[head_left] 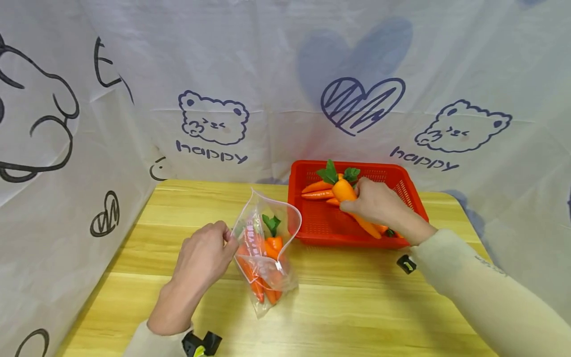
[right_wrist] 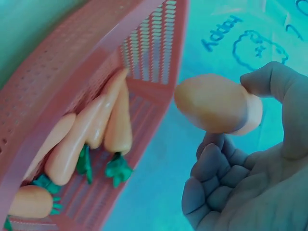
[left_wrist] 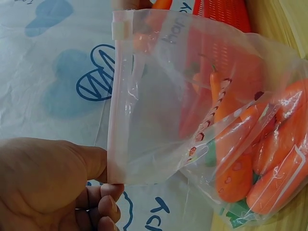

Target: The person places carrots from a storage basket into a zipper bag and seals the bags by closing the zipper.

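With thumb and fingertips, my left hand [head_left: 202, 255] pinches the top edge of a clear slider zip bag [left_wrist: 154, 110], whose mouth gapes wide. Several orange carrots [left_wrist: 236, 173] lie inside the bag, one with its green top upward. Over at the red basket, my right hand [head_left: 379, 201] pinches a plump orange carrot [head_left: 344, 191] between thumb and fingers. The right wrist view shows this carrot [right_wrist: 211, 103] end-on, beside the basket wall and apart from the other carrots. Its green leaves stick up in the head view.
The red perforated basket [head_left: 308, 238] stands at the back of the wooden table [head_left: 352, 307], right of the bag. Several more carrots [right_wrist: 79, 137] with green tops lie in it. A white cloth [head_left: 276, 99] with bear and heart drawings hangs behind and to the left.
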The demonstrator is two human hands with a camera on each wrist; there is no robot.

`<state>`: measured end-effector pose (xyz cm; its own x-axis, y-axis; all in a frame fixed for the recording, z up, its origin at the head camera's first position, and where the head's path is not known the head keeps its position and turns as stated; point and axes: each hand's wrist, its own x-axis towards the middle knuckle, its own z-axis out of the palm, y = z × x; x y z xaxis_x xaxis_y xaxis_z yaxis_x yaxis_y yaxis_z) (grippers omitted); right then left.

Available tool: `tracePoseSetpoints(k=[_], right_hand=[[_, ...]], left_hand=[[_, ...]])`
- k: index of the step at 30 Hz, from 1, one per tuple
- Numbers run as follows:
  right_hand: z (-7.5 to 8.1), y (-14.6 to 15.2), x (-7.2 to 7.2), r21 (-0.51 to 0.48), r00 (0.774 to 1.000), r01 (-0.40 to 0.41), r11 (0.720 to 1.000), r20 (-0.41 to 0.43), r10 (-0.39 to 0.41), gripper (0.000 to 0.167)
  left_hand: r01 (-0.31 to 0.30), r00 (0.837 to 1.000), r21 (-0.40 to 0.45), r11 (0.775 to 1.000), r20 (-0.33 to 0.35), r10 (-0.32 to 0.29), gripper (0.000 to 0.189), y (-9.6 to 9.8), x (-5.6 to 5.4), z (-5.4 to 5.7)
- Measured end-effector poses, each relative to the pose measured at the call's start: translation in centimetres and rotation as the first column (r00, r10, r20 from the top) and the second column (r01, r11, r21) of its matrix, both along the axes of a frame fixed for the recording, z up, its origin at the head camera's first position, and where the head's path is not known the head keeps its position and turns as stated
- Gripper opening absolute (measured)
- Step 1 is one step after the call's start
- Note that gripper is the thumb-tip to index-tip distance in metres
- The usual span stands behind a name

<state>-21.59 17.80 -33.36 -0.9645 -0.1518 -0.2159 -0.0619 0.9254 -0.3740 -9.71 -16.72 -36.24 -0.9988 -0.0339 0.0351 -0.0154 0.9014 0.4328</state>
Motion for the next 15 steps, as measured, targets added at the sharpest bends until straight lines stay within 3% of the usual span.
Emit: tracePoseSetpoints(k=[6,10,15], right_hand=[[1.5,-1.7,1.2,0.046,1.0,-0.01,0.999,0.005,0.01,0.048],[2.5,-3.6,2.3,0.135,0.992,-0.056,0.989,-0.103,0.071,0.049],[3.5,-5.8,3.8,0.226,0.954,-0.141,0.964,-0.23,0.193,0.048]], left_hand=[[0.003,0.999,-0.036,0.999,-0.047,-0.005,0.023,0.3,-0.1,0.2],[0.006,0.999,-0.034,0.999,-0.049,-0.008,0.022,0.5,-0.1,0.3],[0.013,0.999,-0.02,1.0,-0.05,-0.014,0.018,0.7,-0.1,0.5]])
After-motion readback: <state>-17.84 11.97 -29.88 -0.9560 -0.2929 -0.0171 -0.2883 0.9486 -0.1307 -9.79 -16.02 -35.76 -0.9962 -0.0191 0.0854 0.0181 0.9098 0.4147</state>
